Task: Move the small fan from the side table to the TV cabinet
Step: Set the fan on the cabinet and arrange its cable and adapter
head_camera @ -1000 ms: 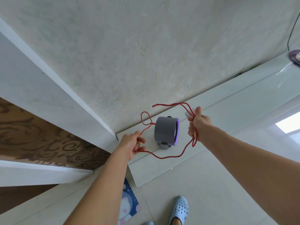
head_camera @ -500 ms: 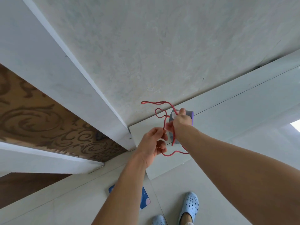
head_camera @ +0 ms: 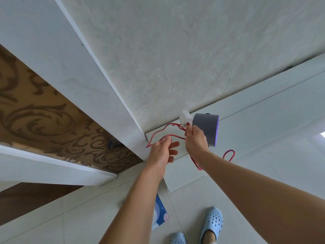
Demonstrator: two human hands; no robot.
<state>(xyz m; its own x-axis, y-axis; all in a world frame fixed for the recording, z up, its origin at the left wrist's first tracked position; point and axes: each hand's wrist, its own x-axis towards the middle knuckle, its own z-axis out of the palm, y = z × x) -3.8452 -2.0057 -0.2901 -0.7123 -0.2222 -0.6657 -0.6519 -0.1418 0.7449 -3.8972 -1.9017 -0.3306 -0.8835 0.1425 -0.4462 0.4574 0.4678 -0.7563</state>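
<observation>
One fan [head_camera: 207, 129]: a grey drum with a purple rim, standing on the white cabinet [head_camera: 263, 110] near its left end, close to the wall [head_camera: 175, 50]. Its purple face is turned to the right.

One red cord [head_camera: 159, 135] trails from the fan area. It runs left across the cabinet top in loose bends, and a further loop [head_camera: 229, 154] lies to the right of the right forearm. One white plug [head_camera: 185, 119] sits at the cord's upper end, just beside the fan's left edge and against the base of the wall.

Two hands, both extended forward over the cabinet's left end. The right hand [head_camera: 196, 143] is just left of the fan, back of the hand up, its grip pinched on the cord directly below the plug. Whether the hand touches the fan body cannot be told. The left hand [head_camera: 162, 150] is beside it to the left, palm turned inward, grip spread with fingers loosely extended; the cord passes at its fingertips, but it does not close on it. Both forearms are bare and rise from the lower edge of the view.

Floor [head_camera: 88, 217]: pale tiles. Two light blue clogs, the right clog [head_camera: 212, 224] fully seen, the left clog [head_camera: 177, 239] cut by the frame edge. One blue mat [head_camera: 161, 213] lies partly under the left forearm. One brown patterned panel [head_camera: 44, 110] stands at the left, framed in white.
</observation>
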